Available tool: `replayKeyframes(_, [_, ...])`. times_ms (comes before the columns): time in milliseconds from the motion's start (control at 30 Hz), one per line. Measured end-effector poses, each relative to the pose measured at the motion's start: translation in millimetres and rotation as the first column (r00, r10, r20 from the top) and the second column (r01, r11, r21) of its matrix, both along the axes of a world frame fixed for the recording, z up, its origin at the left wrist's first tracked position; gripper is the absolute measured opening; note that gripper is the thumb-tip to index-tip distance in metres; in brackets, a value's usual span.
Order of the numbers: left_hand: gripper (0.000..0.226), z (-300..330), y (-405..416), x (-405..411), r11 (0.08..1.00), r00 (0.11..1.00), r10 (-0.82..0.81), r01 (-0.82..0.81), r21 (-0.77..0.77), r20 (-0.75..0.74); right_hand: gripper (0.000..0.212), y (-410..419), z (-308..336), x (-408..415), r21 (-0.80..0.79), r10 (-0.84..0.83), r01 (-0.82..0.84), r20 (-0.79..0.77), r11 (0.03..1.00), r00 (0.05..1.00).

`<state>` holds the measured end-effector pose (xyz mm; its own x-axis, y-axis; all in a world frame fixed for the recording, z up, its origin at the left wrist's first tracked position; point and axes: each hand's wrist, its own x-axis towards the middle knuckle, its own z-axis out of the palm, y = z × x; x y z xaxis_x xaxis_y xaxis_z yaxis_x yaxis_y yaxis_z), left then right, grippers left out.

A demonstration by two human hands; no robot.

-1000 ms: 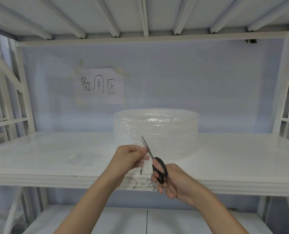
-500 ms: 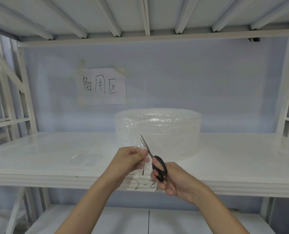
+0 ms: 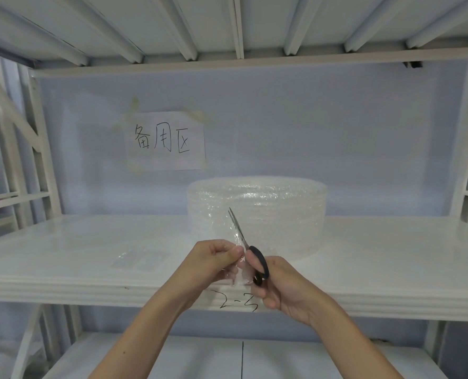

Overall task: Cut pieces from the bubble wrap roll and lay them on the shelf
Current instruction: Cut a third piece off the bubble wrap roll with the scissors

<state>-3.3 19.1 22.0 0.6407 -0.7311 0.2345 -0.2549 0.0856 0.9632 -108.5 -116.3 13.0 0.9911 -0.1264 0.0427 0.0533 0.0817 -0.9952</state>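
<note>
left hand pinches wrap strip | right hand grips scissors, blades nearly closed, pointing up, slightly left | roll on shelf, axis upright

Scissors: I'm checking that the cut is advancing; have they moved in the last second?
Yes: the scissors edged upward, away from the 2-3 mark and toward the bubble wrap roll.

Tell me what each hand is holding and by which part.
The left hand pinches the loose bubble wrap strip at its near edge. The right hand holds the scissors by their black handle loops, blades pointing up.
</note>
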Motion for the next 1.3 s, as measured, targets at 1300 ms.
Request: replayKeyframes(1300, [0.015,0.2,-15.9,7.8,0.949,0.961,0.278,-0.275,-0.156,-0.003,0.042,-4.1,7.6,8.2,-0.006,0.008,-0.008,-0.006,1.000,1.000])
